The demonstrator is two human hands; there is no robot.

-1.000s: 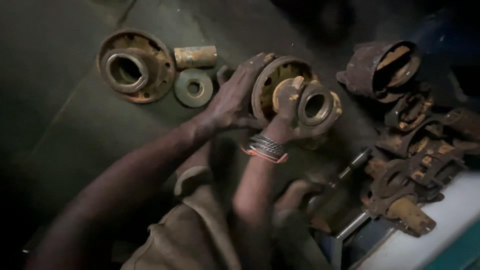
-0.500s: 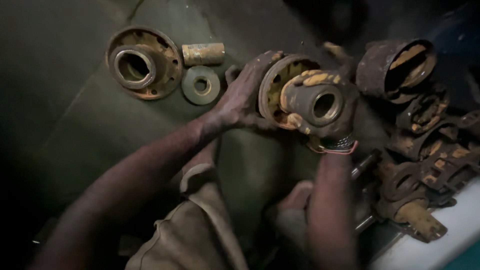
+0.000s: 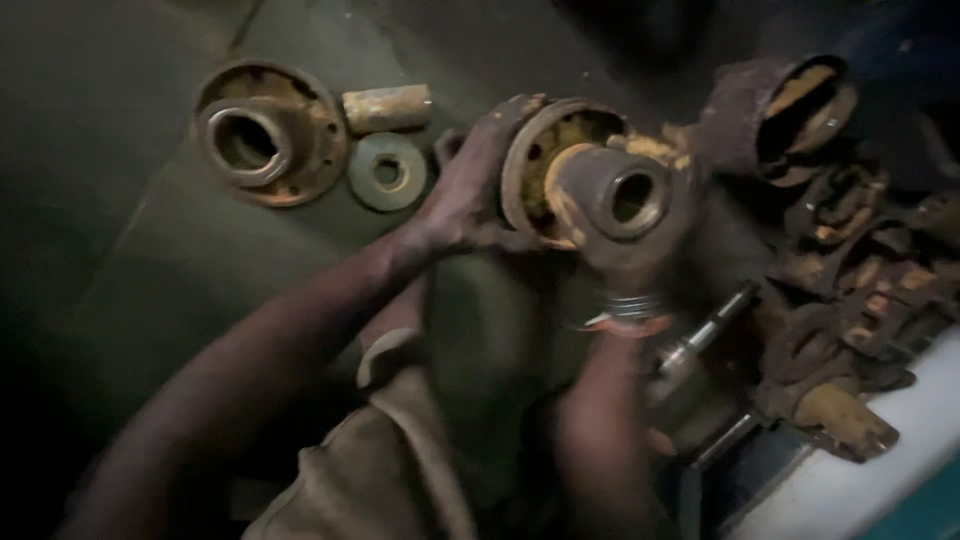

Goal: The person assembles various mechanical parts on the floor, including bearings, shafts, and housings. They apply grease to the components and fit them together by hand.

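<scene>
Hub and sleeve share 1 axis, tilted up toward the camera; left hand clasps the hub's rim, right hand cups the sleeve from beneath.

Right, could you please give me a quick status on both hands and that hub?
Left hand grips rusty hub rim. Right hand cups its greasy centre sleeve from below. Rusty scrap pile close alongside.

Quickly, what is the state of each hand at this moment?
Left hand: closed around the rim of the rusty hub.
Right hand: gripping the greasy sleeve that sits in the same hub.
</scene>
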